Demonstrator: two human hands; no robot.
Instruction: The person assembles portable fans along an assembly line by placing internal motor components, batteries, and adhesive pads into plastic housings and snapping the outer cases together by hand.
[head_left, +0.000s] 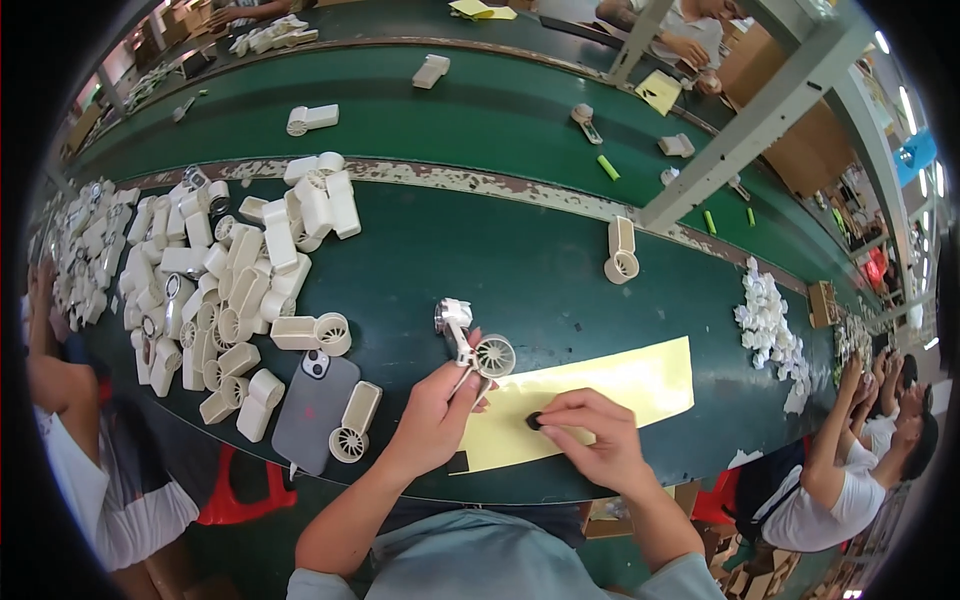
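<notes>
My left hand point(432, 418) is closed round a cream plastic fan housing point(495, 356) with a round slotted grille. A white and silver part point(453, 318) sticks up beyond my fingers; whether it is joined to the housing I cannot tell. Between thumb and fingertips, my right hand point(602, 440) pinches a small black pad point(534, 421) above a glossy yellow sheet point(640, 385). Another black pad point(458, 462) sits at the sheet's near left corner. The two hands are a short way apart.
A heap of cream housings point(240, 270) covers the table's left, beside a grey phone point(318, 415). One housing point(621, 250) lies near a metal post point(740, 120). Crumpled white pieces point(768, 325) lie right. Beyond runs a green conveyor belt point(480, 125) with scattered parts. Co-workers sit around.
</notes>
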